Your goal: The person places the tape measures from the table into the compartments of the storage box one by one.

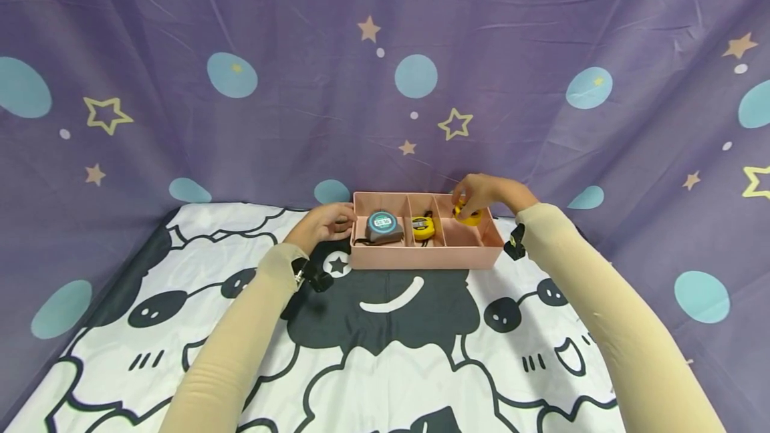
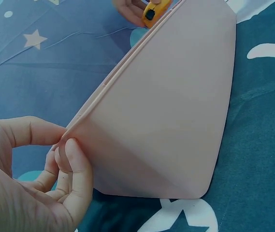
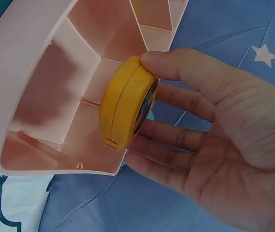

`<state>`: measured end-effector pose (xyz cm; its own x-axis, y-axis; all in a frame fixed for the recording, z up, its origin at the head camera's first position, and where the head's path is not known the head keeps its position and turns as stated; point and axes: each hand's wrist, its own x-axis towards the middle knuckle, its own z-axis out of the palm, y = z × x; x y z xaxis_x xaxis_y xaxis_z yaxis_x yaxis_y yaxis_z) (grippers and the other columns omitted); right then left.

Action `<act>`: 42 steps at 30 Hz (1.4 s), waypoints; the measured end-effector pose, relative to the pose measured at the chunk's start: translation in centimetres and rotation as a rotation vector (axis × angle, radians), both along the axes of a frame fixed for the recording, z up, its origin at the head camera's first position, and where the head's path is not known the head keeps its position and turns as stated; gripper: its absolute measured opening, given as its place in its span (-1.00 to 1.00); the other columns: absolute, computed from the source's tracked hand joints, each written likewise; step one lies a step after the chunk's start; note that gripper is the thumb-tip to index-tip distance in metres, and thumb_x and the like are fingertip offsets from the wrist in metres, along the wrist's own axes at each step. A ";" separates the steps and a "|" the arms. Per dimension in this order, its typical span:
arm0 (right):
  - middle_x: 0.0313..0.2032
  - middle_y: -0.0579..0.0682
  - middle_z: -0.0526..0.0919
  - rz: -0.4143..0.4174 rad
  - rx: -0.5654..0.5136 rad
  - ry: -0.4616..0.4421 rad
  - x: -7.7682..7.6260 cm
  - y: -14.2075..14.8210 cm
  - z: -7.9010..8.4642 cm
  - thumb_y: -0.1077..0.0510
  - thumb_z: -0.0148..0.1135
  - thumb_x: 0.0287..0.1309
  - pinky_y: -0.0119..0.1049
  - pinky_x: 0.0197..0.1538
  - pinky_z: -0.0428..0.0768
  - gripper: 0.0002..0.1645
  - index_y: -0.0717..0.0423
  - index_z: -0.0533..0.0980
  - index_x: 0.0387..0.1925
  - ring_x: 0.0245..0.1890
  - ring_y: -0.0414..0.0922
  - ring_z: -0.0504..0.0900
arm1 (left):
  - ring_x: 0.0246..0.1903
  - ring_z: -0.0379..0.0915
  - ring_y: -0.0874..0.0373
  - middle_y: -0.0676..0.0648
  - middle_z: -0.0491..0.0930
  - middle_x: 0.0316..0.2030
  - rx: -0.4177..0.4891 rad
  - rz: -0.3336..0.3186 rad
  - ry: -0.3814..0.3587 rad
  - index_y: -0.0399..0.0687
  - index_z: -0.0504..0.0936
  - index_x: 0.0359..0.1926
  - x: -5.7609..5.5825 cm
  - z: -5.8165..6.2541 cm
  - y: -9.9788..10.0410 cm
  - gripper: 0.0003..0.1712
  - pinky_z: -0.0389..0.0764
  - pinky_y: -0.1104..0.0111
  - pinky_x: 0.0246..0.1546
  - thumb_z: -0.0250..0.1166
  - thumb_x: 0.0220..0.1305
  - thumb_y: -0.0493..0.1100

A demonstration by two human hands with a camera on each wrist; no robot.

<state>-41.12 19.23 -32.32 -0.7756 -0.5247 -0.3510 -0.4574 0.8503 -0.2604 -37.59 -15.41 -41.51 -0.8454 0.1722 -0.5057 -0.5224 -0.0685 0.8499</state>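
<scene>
A pink divided storage box [image 1: 421,258] lies on the printed cloth. My left hand [image 1: 327,222] pinches the rim at its left end; the left wrist view shows thumb and fingertips on the box's corner [image 2: 81,118]. My right hand [image 1: 483,191] holds a yellow tape measure [image 3: 123,104] with a dark face over the right compartment, thumb on one edge and fingers behind it. A grey tape measure with a blue round face [image 1: 383,224] sits in the left compartment. Another yellow tape measure [image 1: 423,227] with a dark strap sits in the middle one.
The box stands near the back of the black-and-white cartoon cloth [image 1: 385,386]. Close behind it hangs a purple curtain [image 1: 337,132] with stars and blue dots. Thin dividers [image 1: 438,219] separate the box's compartments.
</scene>
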 end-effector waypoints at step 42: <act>0.15 0.18 0.61 -0.125 0.129 -0.158 -0.5 -1.5 -0.9 0.15 0.42 0.15 -0.08 0.20 0.67 -0.46 0.15 0.58 0.18 -0.03 0.03 0.61 | -0.49 0.45 0.28 0.04 0.47 -0.38 0.024 -0.007 -0.019 -0.04 0.18 0.52 -0.1 -0.1 -0.1 -0.20 0.58 0.51 -0.45 0.15 0.29 -0.42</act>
<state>-41.64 17.77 -33.20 -0.7622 -0.3707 -0.5307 -0.3083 0.9287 -0.2060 -37.70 -15.55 -41.61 -0.8346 0.1904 -0.5169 -0.5386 -0.0851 0.8382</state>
